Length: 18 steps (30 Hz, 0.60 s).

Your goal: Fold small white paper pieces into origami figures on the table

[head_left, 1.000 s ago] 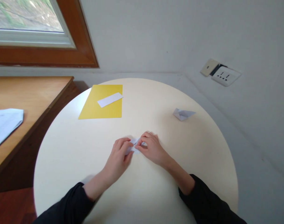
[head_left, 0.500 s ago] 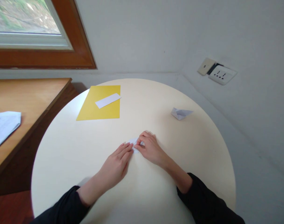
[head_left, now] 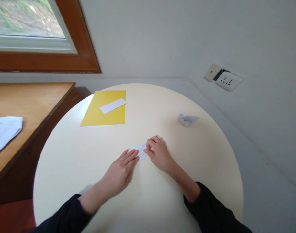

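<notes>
Centrally, at mid-frame, two bare hands w/ dark sleeves work a small white folded paper [head_left: 141, 151] lying on a round cream bench [head_left: 70, 152]. Left hand [head_left: 120, 171] lies flat, palm down, fingers [head_left: 130, 156] stretched out & held close together, tips touching the paper's lower left edge. Right hand [head_left: 159, 154] is curled over the paper's right end, fingers bent & pinching that end against the thumb; how much paper sits under the hand can't be told. Upper right of the hands, well apart from them, a small white folded paper shape [head_left: 187, 119] sits on the bench, one pointed end toward the right edge of the frame. Upper left on the bench lies a yellow sheet [head_left: 99, 115], flat, w/ a narrow white paper strip [head_left: 113, 105] resting slantwise across its upper half. At far left a wooden desk [head_left: 28, 100] adjoins the bench, carrying a white lined sheet [head_left: 3, 131] partly cut off by the frame edge. Top left shows a wood-framed window [head_left: 72, 42]; at right, a white wall socket [head_left: 229, 81] w/ a beige plate [head_left: 212, 72] just beside it.
</notes>
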### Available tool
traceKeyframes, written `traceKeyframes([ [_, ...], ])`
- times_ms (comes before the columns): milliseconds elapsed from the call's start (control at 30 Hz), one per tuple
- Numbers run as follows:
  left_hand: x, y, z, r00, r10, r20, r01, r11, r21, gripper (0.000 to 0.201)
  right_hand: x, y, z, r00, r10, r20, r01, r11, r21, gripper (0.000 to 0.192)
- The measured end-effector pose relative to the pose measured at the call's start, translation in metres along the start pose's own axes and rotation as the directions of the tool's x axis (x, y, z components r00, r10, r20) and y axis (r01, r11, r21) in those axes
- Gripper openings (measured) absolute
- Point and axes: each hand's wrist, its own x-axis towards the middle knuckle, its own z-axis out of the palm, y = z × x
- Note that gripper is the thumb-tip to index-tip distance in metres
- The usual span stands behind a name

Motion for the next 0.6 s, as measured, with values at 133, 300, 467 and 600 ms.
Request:
traceKeyframes([
  [133,-0.001,-0.002,0.000,1.000,0.002,0.003,-0.002,1.000,-0.017,0.040,0.000,0.005,0.003,0.999,-0.035,-0.026,0.036,0.999,0.006,0.013],
  [300,-0.001,-0.002,0.003,0.999,0.001,-0.047,-0.002,1.000,-0.012,0.038,-0.001,0.013,0.011,0.989,-0.100,-0.112,0.106,0.993,0.049,0.019],
  [467,0.006,-0.001,0.005,0.993,-0.025,-0.118,0.023,1.000,-0.015,0.025,-0.003,0.014,0.013,0.977,-0.123,-0.175,0.135,0.989,0.058,0.025],
  [600,0.011,0.000,0.004,0.985,-0.066,-0.159,0.059,0.997,-0.052,0.020,-0.007,0.009,0.011,0.973,-0.151,-0.174,0.166,0.983,0.075,0.036],
])
